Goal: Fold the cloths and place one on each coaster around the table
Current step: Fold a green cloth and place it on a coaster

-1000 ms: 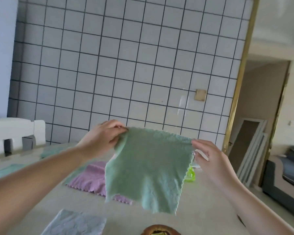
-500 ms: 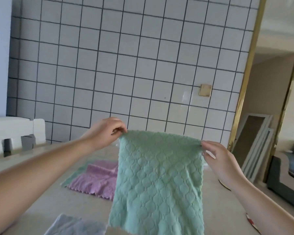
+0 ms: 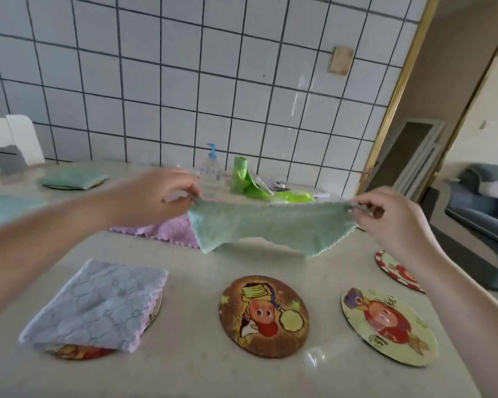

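A green cloth is stretched out above the table, its lower edge hanging just over the surface. My left hand pinches its left corner and my right hand pinches its right corner. Below it lie a brown cartoon coaster and a yellow cartoon coaster, both bare. A red-and-white coaster is partly hidden under my right forearm. At the near left a folded grey-lilac cloth covers another coaster. A purple cloth lies flat behind the green one.
A folded green cloth sits on a coaster at the far left, and a pale blue cloth lies at the left edge. A pump bottle and green plastic bags stand against the tiled wall. A doorway opens on the right.
The view tilted down, bringing the table and coasters into sight. The green cloth went from hanging upright between my hands to being held low and stretched wide over the table.
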A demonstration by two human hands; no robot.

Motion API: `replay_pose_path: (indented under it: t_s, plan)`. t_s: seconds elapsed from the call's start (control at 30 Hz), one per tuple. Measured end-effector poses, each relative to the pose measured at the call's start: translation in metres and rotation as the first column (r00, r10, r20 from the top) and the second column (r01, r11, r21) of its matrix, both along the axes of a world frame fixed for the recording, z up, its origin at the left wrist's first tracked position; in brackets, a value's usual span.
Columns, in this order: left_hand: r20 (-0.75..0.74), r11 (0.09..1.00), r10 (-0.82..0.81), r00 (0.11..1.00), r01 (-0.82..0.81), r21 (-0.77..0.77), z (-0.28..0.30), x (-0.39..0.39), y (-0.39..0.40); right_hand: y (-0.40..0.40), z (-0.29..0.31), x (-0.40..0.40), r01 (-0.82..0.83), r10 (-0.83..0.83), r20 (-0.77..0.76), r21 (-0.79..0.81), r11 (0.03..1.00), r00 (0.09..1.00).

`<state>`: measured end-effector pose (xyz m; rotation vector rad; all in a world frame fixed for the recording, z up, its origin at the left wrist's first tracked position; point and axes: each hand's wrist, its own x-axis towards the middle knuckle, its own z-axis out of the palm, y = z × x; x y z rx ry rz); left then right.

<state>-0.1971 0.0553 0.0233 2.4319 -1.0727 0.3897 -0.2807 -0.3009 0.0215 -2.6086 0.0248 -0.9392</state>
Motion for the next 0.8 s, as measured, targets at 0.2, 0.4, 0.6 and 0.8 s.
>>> replay_pose_path:
  t_s: [0.2,0.4,0.6,0.8]
  plan:
    - [-0.52,0.978,-0.116,0.846,0.189,0.09,-0.058,-0.035,0.001,-0.016,-0.084,-0.055,-0.083,0.265,-0.347,0.46,0.884,0.9]
    - [-0.73,0.963,-0.141,0.669,0.263,0.055,-0.096,-0.038,-0.005,-0.017,-0.136,-0.079,-0.009,0.29,-0.416,0.56,0.829,0.862]
    - [-0.558,0.988,-0.03,0.829,0.108,0.107,-0.105,-0.016,-0.005,-0.014,-0.137,-0.055,-0.01,0.235,-0.35,0.539,0.842,0.907]
    - [-0.392,0.978,0.085,0.916,-0.002,0.208,-0.113,0.007,-0.002,-0.005,-0.13,-0.014,-0.028,0.246,-0.357,0.52,0.854,0.901]
